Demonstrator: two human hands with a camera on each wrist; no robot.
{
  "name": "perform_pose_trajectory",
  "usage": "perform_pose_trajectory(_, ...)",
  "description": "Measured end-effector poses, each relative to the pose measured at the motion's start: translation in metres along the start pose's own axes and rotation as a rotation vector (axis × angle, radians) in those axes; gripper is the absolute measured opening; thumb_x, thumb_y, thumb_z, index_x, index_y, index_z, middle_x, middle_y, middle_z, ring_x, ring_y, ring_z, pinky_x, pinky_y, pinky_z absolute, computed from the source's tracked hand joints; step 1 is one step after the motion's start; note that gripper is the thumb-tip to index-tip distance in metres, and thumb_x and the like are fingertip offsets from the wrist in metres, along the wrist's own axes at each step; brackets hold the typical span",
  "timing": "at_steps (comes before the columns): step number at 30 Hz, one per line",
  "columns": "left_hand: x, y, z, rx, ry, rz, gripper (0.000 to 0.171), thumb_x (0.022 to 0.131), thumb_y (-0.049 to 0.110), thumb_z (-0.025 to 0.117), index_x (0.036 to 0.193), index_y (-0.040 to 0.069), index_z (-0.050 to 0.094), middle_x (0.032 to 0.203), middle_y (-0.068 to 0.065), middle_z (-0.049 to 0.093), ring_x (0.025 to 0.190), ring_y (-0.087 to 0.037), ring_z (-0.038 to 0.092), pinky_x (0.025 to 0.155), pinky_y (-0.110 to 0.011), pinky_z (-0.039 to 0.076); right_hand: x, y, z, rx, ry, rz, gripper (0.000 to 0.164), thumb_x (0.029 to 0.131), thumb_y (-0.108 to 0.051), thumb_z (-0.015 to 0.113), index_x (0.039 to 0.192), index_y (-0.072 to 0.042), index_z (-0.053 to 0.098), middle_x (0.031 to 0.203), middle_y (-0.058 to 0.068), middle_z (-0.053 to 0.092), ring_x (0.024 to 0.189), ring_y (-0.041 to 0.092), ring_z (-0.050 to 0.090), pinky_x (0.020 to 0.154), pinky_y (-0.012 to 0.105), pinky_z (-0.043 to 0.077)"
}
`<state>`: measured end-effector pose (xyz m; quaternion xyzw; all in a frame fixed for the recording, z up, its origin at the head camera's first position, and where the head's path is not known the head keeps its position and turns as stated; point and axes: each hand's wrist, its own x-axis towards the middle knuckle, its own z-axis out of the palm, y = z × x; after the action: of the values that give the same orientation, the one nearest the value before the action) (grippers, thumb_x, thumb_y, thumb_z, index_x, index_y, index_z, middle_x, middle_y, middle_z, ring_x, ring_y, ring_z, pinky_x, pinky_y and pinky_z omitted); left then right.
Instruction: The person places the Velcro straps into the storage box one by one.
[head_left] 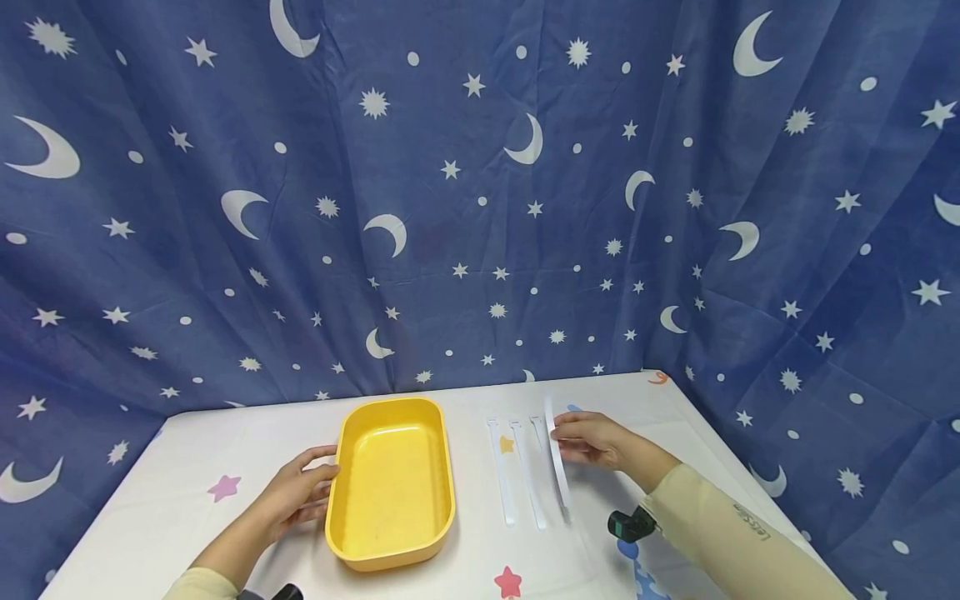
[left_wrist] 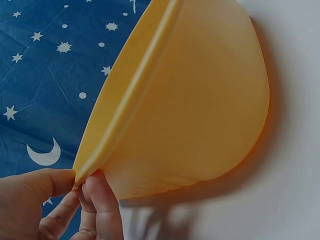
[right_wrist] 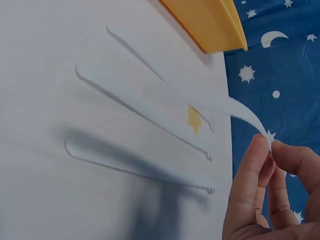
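Note:
My left hand (head_left: 298,492) is at the left side of an empty yellow plastic tub (head_left: 392,483). Thumb and fingers pinch the tub's rim (left_wrist: 100,150) in the left wrist view. On the right, my right hand (head_left: 592,442) holds up a white cable tie (head_left: 557,467), pinched near one end between thumb and fingertips. The ridged strap of that tie (right_wrist: 247,116) bends away from the fingers in the right wrist view. Three more white ties lie side by side on the table: one nearest the tub (head_left: 501,477), a middle one (head_left: 528,477) and one partly behind the held tie (head_left: 537,429).
The table (head_left: 465,575) has a white cover printed with coloured stars and figures. A blue curtain (head_left: 450,208) with moons and stars hangs behind it and along the sides.

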<state>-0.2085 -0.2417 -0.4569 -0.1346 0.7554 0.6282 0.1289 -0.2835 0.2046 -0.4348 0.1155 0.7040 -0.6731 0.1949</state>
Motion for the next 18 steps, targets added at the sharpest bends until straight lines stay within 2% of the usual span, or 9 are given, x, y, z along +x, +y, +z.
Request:
perform_pose_trajectory(14,-0.002,0.001,0.000,0.002,-0.010,0.007,0.054,0.099,0.024,0.057,0.146,0.008,0.037,0.094,-0.006,0.065,0.071,-0.011,0.064,0.061,-0.027,0.060,-0.010,-0.007,0.016,0.004,-0.053,0.005,0.031,0.084,0.002,0.070,0.112,0.000,0.059,0.088,0.005,0.061,0.076,0.015,0.062,0.066,0.025,0.061)
perform_pose_trajectory(18,-0.002,0.001,0.001,-0.005,-0.010,0.007,0.054,0.099,0.023,0.057,0.146,0.008,0.037,0.095,-0.006,0.065,0.071,-0.011,0.063,0.061,-0.026,0.060,-0.009,-0.008,0.020,0.005,-0.058,0.009,0.034,0.085,0.001,0.070,0.116,0.002,0.058,0.088,0.005,0.062,0.076,0.015,0.062,0.066,0.025,0.061)
